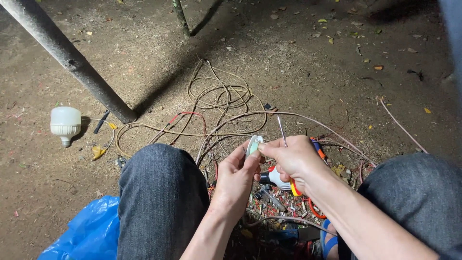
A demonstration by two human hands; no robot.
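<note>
I see my left hand (236, 175) and right hand (288, 161) both pinching the small white fitting (254, 144) above my knees, tangled wires (221, 96) at twelve o'clock, and I judge a loose pinch could drop it among the floor litter.
</note>
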